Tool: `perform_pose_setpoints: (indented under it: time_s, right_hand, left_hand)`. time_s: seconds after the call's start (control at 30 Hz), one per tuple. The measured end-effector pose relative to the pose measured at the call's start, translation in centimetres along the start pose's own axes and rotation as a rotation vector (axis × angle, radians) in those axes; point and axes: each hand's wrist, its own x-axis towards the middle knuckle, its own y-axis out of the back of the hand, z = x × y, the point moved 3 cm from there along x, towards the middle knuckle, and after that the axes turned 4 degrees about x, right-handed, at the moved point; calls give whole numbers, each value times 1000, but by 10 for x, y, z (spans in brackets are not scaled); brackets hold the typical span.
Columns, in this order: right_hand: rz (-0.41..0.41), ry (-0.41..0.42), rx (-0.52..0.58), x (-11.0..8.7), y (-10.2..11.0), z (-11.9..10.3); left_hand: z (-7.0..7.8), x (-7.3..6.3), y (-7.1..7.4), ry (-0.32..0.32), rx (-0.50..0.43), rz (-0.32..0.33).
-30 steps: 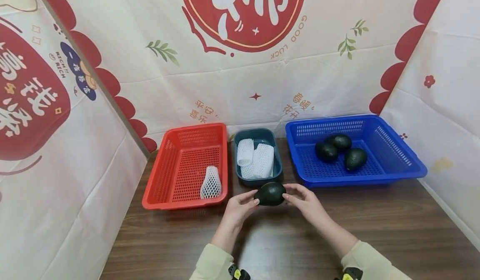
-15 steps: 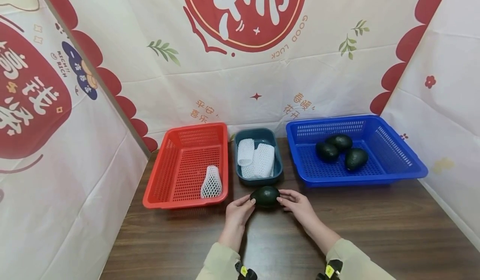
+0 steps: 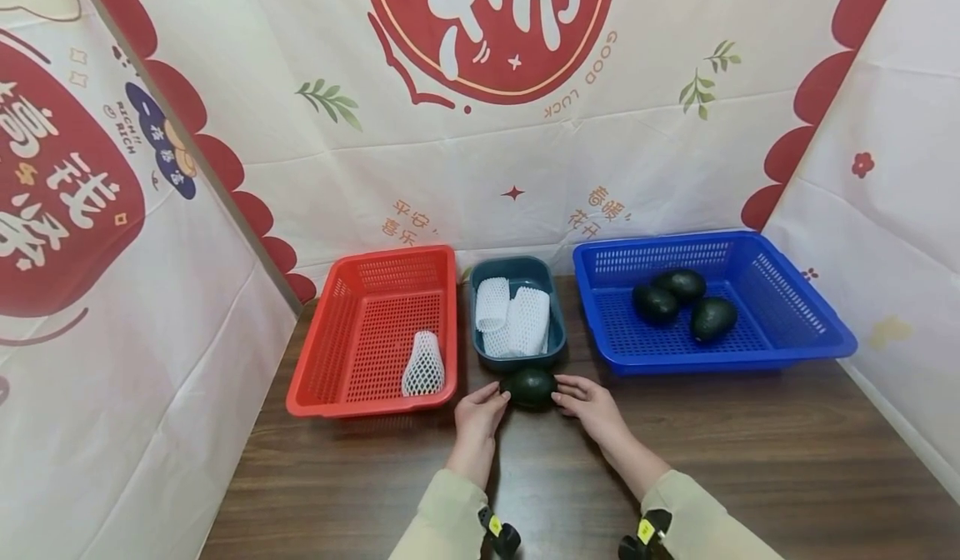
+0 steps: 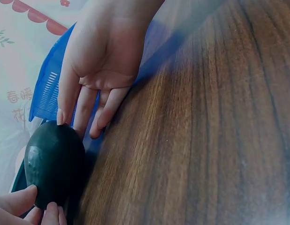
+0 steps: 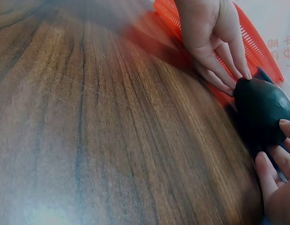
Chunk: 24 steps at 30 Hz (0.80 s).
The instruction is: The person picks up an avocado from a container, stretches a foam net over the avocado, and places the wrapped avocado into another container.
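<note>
A dark green avocado (image 3: 530, 389) lies sideways between both hands, just in front of the small teal box (image 3: 519, 363). My left hand (image 3: 477, 420) pinches its narrow end between thumb and fingers. At the rounder end, the thumb and fingers of my right hand (image 3: 591, 410) hold it. The right wrist view shows the avocado (image 5: 263, 110) with fingertips at both ends. Whether it touches the table cannot be told. White foam net sleeves (image 3: 529, 320) fill part of the teal box. One dark fruit in a white foam net (image 3: 423, 366) stands in the red basket (image 3: 367, 327).
At the right a blue basket (image 3: 757, 357) holds three more avocados (image 3: 712, 318). All the containers stand in a row along the back of the brown wooden table (image 3: 360, 485). Printed white cloth (image 3: 510, 152) hangs behind and at both sides.
The avocado has shifted slightly left, with both hands still holding its ends. My right hand and forearm have moved left too, and the wrists have come closer together.
</note>
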Motion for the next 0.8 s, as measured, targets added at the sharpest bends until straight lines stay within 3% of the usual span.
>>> perform_pose_setpoints:
  time_s: [0.33, 0.8]
  right_hand:
    - [6, -26, -4, 0, -2, -4]
    - [1, -21, -23, 1, -5, -8]
  left_hand:
    - [0, 6, -4, -12, 25, 22]
    - [2, 8, -2, 20, 61, 42]
